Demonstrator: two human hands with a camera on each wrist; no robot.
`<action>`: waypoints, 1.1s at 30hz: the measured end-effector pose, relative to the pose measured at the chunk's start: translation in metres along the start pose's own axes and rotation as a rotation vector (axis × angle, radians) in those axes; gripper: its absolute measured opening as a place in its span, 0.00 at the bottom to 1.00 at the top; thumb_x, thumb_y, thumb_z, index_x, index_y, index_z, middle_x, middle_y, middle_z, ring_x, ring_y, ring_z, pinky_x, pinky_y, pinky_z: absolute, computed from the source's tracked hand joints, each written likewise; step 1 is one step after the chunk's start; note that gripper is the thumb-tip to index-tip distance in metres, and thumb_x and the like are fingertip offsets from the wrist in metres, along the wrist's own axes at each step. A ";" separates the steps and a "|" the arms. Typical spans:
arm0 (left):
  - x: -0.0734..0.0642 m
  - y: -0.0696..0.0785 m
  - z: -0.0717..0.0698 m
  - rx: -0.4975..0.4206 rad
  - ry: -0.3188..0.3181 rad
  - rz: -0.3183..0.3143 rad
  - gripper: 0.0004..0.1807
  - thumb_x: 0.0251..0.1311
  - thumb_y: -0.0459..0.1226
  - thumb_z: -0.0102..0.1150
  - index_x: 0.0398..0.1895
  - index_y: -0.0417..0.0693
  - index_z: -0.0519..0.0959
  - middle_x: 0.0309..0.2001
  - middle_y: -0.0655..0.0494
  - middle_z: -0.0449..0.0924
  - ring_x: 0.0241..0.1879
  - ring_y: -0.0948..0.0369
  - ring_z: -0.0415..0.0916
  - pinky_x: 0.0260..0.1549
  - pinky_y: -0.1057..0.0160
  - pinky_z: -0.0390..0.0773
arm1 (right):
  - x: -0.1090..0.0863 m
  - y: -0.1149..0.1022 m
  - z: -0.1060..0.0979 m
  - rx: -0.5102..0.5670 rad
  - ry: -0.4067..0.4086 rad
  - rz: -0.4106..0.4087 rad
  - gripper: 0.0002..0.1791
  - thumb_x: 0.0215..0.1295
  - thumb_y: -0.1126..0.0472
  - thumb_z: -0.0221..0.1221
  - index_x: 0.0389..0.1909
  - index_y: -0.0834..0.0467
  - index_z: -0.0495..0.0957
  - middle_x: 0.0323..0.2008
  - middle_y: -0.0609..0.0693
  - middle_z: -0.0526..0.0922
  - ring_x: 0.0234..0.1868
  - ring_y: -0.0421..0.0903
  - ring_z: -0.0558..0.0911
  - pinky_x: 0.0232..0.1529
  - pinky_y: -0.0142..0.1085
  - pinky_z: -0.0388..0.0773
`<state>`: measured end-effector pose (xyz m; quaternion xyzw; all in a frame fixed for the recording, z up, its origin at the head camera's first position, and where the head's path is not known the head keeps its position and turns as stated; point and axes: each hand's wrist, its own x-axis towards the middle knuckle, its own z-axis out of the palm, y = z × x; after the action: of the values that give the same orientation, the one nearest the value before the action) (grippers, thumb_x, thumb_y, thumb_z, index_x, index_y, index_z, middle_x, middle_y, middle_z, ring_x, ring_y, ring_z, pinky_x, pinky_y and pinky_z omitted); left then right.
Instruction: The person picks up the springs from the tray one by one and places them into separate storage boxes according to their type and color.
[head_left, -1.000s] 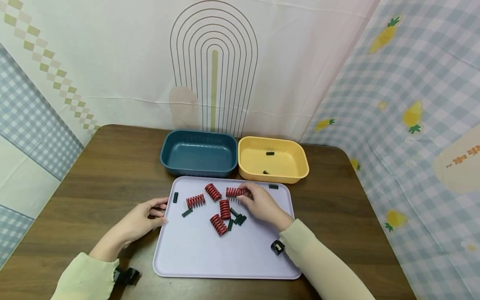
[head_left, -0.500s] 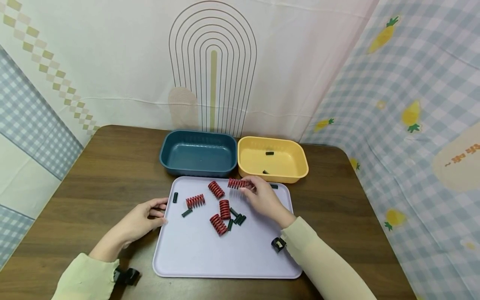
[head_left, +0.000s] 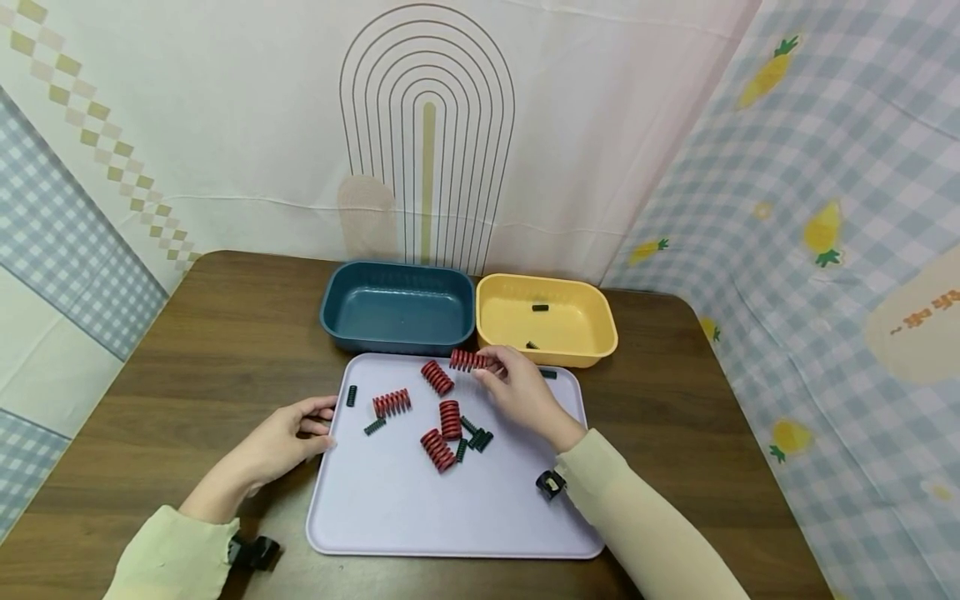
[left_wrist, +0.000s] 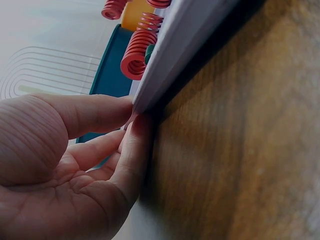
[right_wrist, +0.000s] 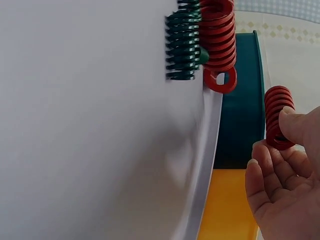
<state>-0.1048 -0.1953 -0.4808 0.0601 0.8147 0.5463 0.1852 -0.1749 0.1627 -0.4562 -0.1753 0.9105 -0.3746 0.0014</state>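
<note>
My right hand (head_left: 525,398) pinches a red coil spring (head_left: 466,360) between thumb and fingers, raised over the back edge of the lilac tray (head_left: 390,512). In the right wrist view the same spring (right_wrist: 278,110) sticks out past the thumb tip. My left hand (head_left: 277,442) is at the tray's left side; in the left wrist view its thumb and a finger pinch the rim (left_wrist: 150,80). Several other red springs (head_left: 450,419) lie on the tray among smaller dark green springs (head_left: 480,439). Part of a green spring (head_left: 549,374) is hidden behind my right hand.
A dark blue bin (head_left: 397,340) and a yellow bin (head_left: 592,329) stand side by side behind the tray. Two small dark springs (head_left: 540,308) lie in the yellow one. Brown tabletop (head_left: 225,350) surrounds the tray, and patterned cloth (head_left: 585,125) hangs behind.
My right hand has lifted the red spring from the tray towards the back, lately a little left. A red spring near it has shifted slightly right. The left hand stays put.
</note>
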 end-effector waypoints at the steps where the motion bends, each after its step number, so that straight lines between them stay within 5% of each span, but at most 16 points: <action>1: 0.000 0.000 0.000 -0.003 0.000 0.005 0.33 0.60 0.29 0.63 0.68 0.34 0.63 0.56 0.39 0.71 0.50 0.50 0.74 0.40 0.66 0.77 | 0.001 -0.001 0.001 0.000 0.005 0.000 0.15 0.68 0.54 0.59 0.52 0.56 0.77 0.38 0.44 0.76 0.38 0.39 0.75 0.41 0.34 0.75; 10: 0.000 -0.002 -0.001 0.005 -0.004 -0.005 0.33 0.59 0.29 0.63 0.68 0.35 0.63 0.56 0.40 0.71 0.50 0.51 0.74 0.41 0.66 0.77 | 0.018 -0.027 0.016 -0.019 0.134 0.045 0.16 0.67 0.52 0.60 0.50 0.56 0.78 0.41 0.47 0.78 0.39 0.40 0.76 0.41 0.34 0.76; 16: 0.000 -0.003 -0.001 -0.001 -0.002 0.001 0.33 0.60 0.29 0.63 0.68 0.35 0.64 0.56 0.40 0.71 0.50 0.50 0.74 0.41 0.66 0.78 | 0.036 -0.043 0.029 -0.131 0.192 0.015 0.17 0.68 0.51 0.59 0.51 0.56 0.79 0.41 0.47 0.80 0.42 0.43 0.76 0.48 0.40 0.72; 28: -0.001 0.000 0.000 -0.012 -0.002 0.021 0.32 0.60 0.28 0.62 0.67 0.33 0.63 0.56 0.38 0.71 0.50 0.49 0.74 0.39 0.66 0.78 | 0.077 -0.055 0.047 -0.307 0.154 0.129 0.20 0.66 0.46 0.60 0.53 0.53 0.81 0.43 0.47 0.84 0.42 0.45 0.79 0.48 0.41 0.66; 33: -0.001 0.000 0.000 -0.018 -0.005 0.026 0.33 0.60 0.28 0.62 0.68 0.33 0.63 0.56 0.38 0.71 0.50 0.49 0.74 0.40 0.66 0.78 | 0.089 -0.057 0.052 -0.302 0.109 0.180 0.19 0.66 0.45 0.60 0.52 0.52 0.82 0.43 0.46 0.85 0.44 0.44 0.80 0.51 0.40 0.66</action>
<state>-0.1038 -0.1960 -0.4806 0.0703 0.8083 0.5559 0.1805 -0.2333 0.0610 -0.4437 -0.0707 0.9671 -0.2411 -0.0407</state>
